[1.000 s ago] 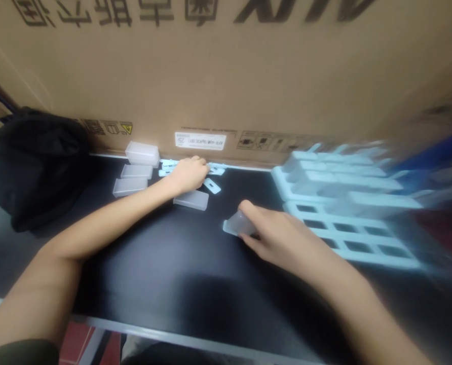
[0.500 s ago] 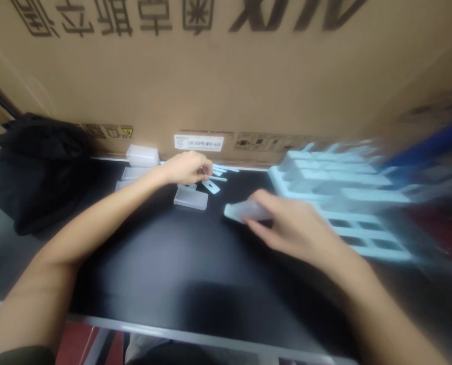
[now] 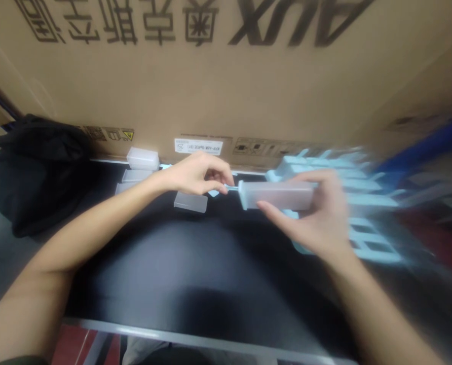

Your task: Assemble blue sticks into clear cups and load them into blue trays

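Note:
My right hand [image 3: 321, 218] is closed around a translucent ice-pop mould [image 3: 279, 195], held lying sideways above the black table. A light blue cap covers the mould's left end. My left hand [image 3: 206, 175] pinches a thin light blue stick [image 3: 231, 188], whose right end meets the cap; whether it is inserted cannot be seen. Below my left hand lies a loose translucent mould [image 3: 190, 203]. Part of a small light blue piece [image 3: 213, 193] shows under my fingers. Farther left are several more translucent moulds [image 3: 143, 158].
On the right stands a light blue rack [image 3: 378, 248] with square openings and several capped moulds, blurred. A black bag [image 3: 36, 177] rests at the left. Behind the black table [image 3: 180, 258] rises a large cardboard box [image 3: 226, 91] with printing.
My right hand has moved right and slightly up with the mould, now held level. My left hand has shifted right, bringing the stick against the mould's cap.

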{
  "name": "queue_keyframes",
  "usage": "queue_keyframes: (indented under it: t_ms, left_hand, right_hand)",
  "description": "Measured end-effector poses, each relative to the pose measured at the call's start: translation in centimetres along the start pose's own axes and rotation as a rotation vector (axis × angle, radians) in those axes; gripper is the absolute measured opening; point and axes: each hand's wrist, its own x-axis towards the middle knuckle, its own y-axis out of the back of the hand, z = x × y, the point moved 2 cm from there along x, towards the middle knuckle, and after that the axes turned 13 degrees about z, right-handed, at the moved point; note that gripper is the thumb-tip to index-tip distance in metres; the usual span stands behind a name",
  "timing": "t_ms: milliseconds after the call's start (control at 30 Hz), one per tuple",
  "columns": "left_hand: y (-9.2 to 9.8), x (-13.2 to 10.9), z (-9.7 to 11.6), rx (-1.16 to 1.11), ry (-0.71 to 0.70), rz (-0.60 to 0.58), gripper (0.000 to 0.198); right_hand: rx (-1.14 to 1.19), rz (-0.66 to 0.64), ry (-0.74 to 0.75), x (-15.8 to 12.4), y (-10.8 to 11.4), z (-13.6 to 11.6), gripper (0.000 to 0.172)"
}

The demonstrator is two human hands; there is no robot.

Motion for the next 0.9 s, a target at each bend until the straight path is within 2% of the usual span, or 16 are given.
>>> queue_keyframes:
  t_ms: [167,367,433,533,633,767,900]
  left_hand:
    - [1.2,-0.1,0.1,0.018,-0.016,0.017,0.007]
    - [2.1,-0.1,0.7,0.010,0.011,0.030,0.006]
    - [1.9,-0.1,1.1,-0.005,0.007,0.033,0.006]
    - [0.7,-0.2,1.4,-0.097,-0.023,0.026,0.011]
    - [-0.8,-0.5,1.3,-0.246,-0.021,0.093,0.027]
    - [-2.4,-0.9,1.2,-0.351,0.017,0.200,0.045]
    - [-3.0,-1.3,2.0,-0.320,0.036,0.265,0.050]
  right_hand:
    - [0.016,0.145,0.013,0.7,0.9,-0.3,0.044]
    - [-0.027,0.201,0.057,0.9,1.5,-0.2,0.039]
    - [-0.030,0.159,0.071,0.7,1.2,-0.2,0.037]
    - [0.016,0.000,0.036,0.0,0.1,-0.5,0.037]
    - [0.111,-0.112,-0.023,-0.6,-0.9,-1.1,0.036]
    - [0.175,-0.165,-0.068,-0.8,-1.7,-1.0,0.035]
    - [0.288,-0.144,-0.088,-1.2,-2.4,-0.8,0.035]
